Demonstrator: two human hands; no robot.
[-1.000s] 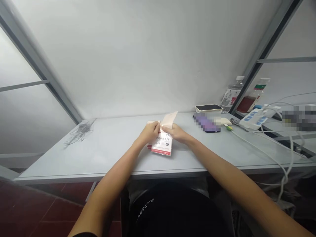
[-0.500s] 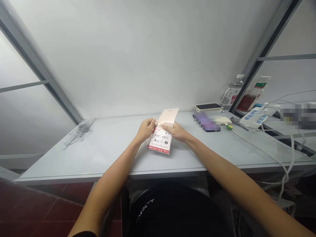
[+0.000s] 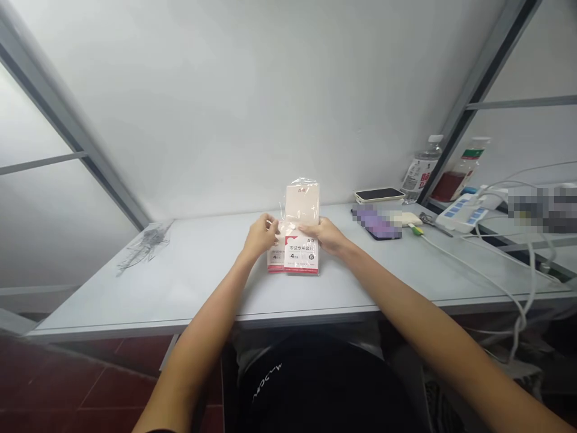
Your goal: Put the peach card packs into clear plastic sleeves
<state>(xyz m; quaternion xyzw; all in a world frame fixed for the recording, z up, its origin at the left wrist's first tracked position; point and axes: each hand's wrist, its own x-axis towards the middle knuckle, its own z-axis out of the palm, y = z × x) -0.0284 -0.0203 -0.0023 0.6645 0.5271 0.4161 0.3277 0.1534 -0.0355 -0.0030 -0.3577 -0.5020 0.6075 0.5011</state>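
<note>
My right hand [image 3: 331,235] holds a clear-wrapped ruler set packet [image 3: 302,255] at its right edge, thumb across the front. Red and white print covers its lower part, and a pale card [image 3: 302,204] shows through the plastic above. Behind it to the left, a second packet [image 3: 276,263] of the same look sticks out, mostly hidden. My left hand [image 3: 261,234] is at that packet's upper left corner, fingers curled around the edge. Both packets are just above or on the white desk [image 3: 198,282]; I cannot tell which.
On the right are a phone [image 3: 379,195], a blurred purple item [image 3: 378,222], a clear bottle [image 3: 421,174], a bottle with dark red liquid [image 3: 455,177] and a white power strip [image 3: 462,211] with trailing cables. Dark scribbles [image 3: 146,243] mark the desk's left side.
The tilted packet has turned upright and faces me, its plastic top now spread above the card. A second packet has come into sight behind it on the left. My left hand has moved slightly left.
</note>
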